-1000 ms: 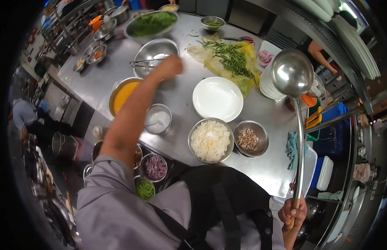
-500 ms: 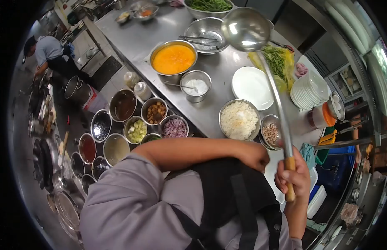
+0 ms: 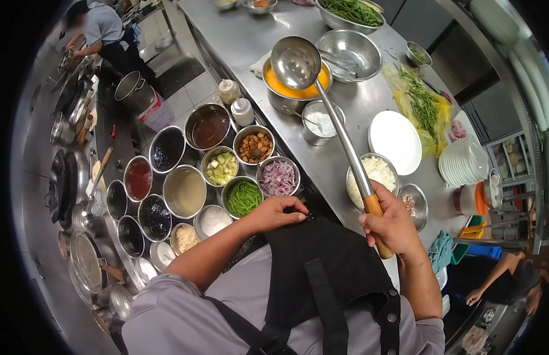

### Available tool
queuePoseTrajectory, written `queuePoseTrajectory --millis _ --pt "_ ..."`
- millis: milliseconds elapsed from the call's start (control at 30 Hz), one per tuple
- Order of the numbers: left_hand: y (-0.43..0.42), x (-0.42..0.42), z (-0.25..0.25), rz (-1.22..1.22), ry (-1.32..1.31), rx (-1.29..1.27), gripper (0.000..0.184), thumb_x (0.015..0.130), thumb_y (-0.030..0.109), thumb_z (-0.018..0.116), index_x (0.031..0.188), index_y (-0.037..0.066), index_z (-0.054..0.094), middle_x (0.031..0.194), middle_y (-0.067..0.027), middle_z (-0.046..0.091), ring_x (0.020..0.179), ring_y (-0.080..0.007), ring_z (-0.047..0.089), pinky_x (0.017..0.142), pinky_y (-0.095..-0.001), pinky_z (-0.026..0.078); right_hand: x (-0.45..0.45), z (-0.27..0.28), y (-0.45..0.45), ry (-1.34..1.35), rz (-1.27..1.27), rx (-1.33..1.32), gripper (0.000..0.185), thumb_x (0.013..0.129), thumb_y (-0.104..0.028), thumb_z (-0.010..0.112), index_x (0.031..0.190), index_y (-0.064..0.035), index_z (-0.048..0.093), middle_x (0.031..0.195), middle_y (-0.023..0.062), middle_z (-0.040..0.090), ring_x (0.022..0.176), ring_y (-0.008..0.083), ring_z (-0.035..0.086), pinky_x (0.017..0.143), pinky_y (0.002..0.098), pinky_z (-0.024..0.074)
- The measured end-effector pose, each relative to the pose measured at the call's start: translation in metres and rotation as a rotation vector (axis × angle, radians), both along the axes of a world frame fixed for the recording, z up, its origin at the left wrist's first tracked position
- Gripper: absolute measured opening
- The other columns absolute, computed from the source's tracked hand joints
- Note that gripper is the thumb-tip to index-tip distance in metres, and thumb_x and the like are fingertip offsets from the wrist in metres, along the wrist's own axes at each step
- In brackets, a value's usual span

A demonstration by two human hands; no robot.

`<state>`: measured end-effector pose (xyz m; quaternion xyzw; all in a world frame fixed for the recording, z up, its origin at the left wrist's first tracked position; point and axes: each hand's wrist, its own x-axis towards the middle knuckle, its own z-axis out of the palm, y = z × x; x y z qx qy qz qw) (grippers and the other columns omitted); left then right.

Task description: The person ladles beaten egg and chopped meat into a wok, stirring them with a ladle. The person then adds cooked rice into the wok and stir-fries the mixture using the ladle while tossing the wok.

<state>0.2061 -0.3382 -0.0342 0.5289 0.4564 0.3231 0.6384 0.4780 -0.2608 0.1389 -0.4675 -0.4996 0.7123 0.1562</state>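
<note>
A long steel ladle (image 3: 346, 139) with a wooden handle is gripped in my right hand (image 3: 391, 220). Its round bowl is raised and appears in front of the pot of orange liquid (image 3: 317, 89). My left hand (image 3: 279, 213) is in front of the black apron, with thumb and index finger apart and nothing seen between them. Close beyond it are a pot of chopped green vegetable (image 3: 244, 197) and a pot of sliced purple onion (image 3: 278, 177). Behind my right hand, a bowl of white rice-like grains (image 3: 378, 173) is partly covered by hand and ladle.
Sauce and ingredient pots, such as the brown sauce pot (image 3: 208, 128), crowd the left. A white plate (image 3: 395, 142), stacked dishes (image 3: 462, 161) and a steel colander (image 3: 357, 56) stand on the steel counter (image 3: 251, 41). One co-worker (image 3: 109, 35) is far left; another person's arm (image 3: 496, 278) shows right.
My left hand has moved left, away from my right hand, toward the ingredient pots. The ladle has swung left. The view has shifted, and another person's arm now shows at the right.
</note>
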Motion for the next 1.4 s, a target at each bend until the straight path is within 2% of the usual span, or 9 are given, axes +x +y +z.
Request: queuePoseTrajectory --millis 167,367,433,533,900,1000,1133,1267,1400 --pt "-0.014 -0.013 -0.019 0.101 -0.014 0.009 0.024 0.096 0.021 0.075 0.111 0.002 0.073 0.099 -0.0024 0.073 0.09 -0.0091 0.065 0.082 -0.0262 0.052 -0.014 -0.002 0.009 -0.054 -0.001 0.021 0.07 0.088 0.006 0.061 0.153 -0.0038 0.041 0.081 0.0018 0.054 0.059 0.0094 0.055 0.048 0.0245 0.0487" --pt "-0.012 -0.02 -0.009 0.166 0.007 -0.072 0.023 0.095 0.019 0.074 0.112 0.003 0.073 0.097 -0.0039 0.072 0.091 -0.0107 0.065 0.083 -0.0276 0.052 -0.024 -0.004 0.019 -0.072 0.056 -0.028 0.065 0.089 0.004 0.06 0.151 -0.0031 0.042 0.075 0.0039 0.054 0.056 0.0113 0.055 0.046 0.0261 0.0478" --pt "-0.014 -0.023 -0.02 0.185 -0.001 -0.042 0.023 0.095 0.019 0.074 0.112 0.003 0.073 0.097 -0.004 0.072 0.091 -0.011 0.065 0.083 -0.0278 0.052 -0.015 -0.003 0.027 0.35 -0.056 -0.396 0.059 0.09 -0.002 0.061 0.147 -0.0025 0.045 0.072 0.0053 0.053 0.049 0.0134 0.052 0.043 0.0276 0.0436" --pt "-0.017 -0.025 -0.007 0.213 0.054 0.017 0.022 0.097 0.017 0.073 0.113 0.002 0.072 0.098 -0.002 0.071 0.092 -0.0091 0.064 0.083 -0.026 0.051 -0.007 0.0 0.031 0.595 -0.083 -0.556 0.055 0.093 -0.009 0.06 0.145 -0.0024 0.046 0.072 0.0062 0.051 0.045 0.0141 0.048 0.041 0.0282 0.0393" --pt "-0.053 0.018 -0.004 0.311 0.012 -0.107 0.022 0.098 0.014 0.071 0.115 0.0 0.069 0.1 -0.0015 0.072 0.093 -0.0072 0.065 0.083 -0.0244 0.053 0.019 0.015 0.053 0.78 -0.003 -0.666 0.044 0.1 -0.015 0.054 0.141 -0.0001 0.051 0.078 0.0049 0.053 0.05 0.0111 0.048 0.043 0.0265 0.0412" --pt "-0.044 0.048 0.0 0.269 0.113 -0.008 0.023 0.092 0.014 0.075 0.112 0.002 0.072 0.101 -0.0048 0.073 0.094 -0.011 0.067 0.082 -0.0268 0.052 0.027 0.024 0.062 0.822 0.045 -0.733 0.035 0.103 -0.019 0.053 0.132 0.0 0.057 0.08 0.0051 0.057 0.054 0.0121 0.051 0.045 0.0279 0.0432" --pt "-0.004 0.093 0.02 0.152 0.124 0.172 0.026 0.094 0.019 0.073 0.113 0.002 0.072 0.1 -0.0082 0.073 0.092 -0.0165 0.069 0.082 -0.0313 0.054 0.038 0.043 0.077 0.837 0.168 -0.725 0.03 0.102 -0.018 0.054 0.122 0.0026 0.058 0.081 0.0056 0.061 0.058 0.0138 0.057 0.048 0.0297 0.0467" --pt "0.052 0.165 0.043 -0.052 0.249 0.419 0.031 0.093 0.024 0.071 0.112 0.001 0.072 0.102 -0.0176 0.073 0.093 -0.0333 0.071 0.083 -0.0424 0.056 0.043 0.06 0.081 0.865 0.21 -0.731 0.027 0.101 -0.018 0.056 0.112 0.0056 0.058 0.082 0.0065 0.064 0.059 0.0149 0.06 0.048 0.0304 0.0481" --pt "0.115 0.246 0.037 -0.034 0.541 0.645 0.034 0.093 0.028 0.069 0.115 0.003 0.069 0.105 -0.0191 0.071 0.096 -0.0343 0.069 0.085 -0.0452 0.056 0.048 0.063 0.08 0.857 0.214 -0.724 0.029 0.102 -0.019 0.055 0.116 0.0057 0.058 0.082 0.0057 0.063 0.06 0.0138 0.059 0.048 0.0284 0.0485"
